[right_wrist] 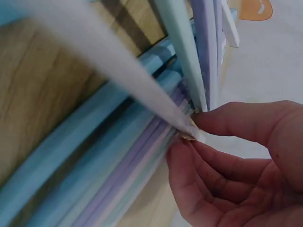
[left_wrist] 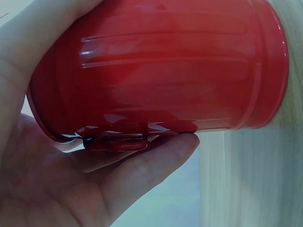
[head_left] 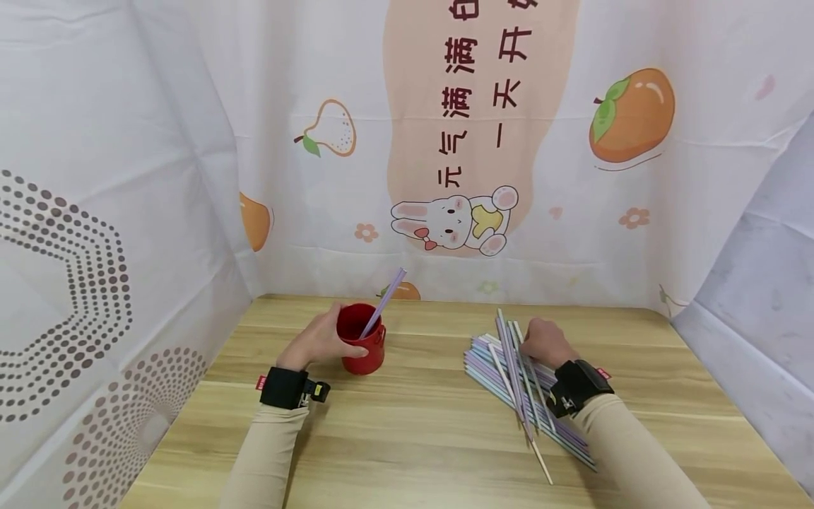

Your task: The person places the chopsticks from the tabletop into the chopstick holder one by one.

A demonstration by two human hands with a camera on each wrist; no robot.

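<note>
My left hand [head_left: 320, 340] holds a small red metal pail [head_left: 365, 362] upright on the table, fingers and thumb around its side. Out of the pail leans a pair of purple sticks [head_left: 387, 295]. In the left wrist view the pail's ribbed wall fills most of the frame, with a fingertip [left_wrist: 184, 144] against it. Over at the right, my right hand [head_left: 548, 344] pinches the end of a whitish stick [right_wrist: 118, 61] between thumb and fingers. This stick lies above a loose pile of blue, purple and pale green sticks [head_left: 486, 382].
One stick with a bare wooden end [head_left: 542, 463] sticks out of the pile toward the front. The wood-grain table [head_left: 407, 438] meets a printed white cloth [head_left: 318, 212] at the back. More cloth hangs at both sides.
</note>
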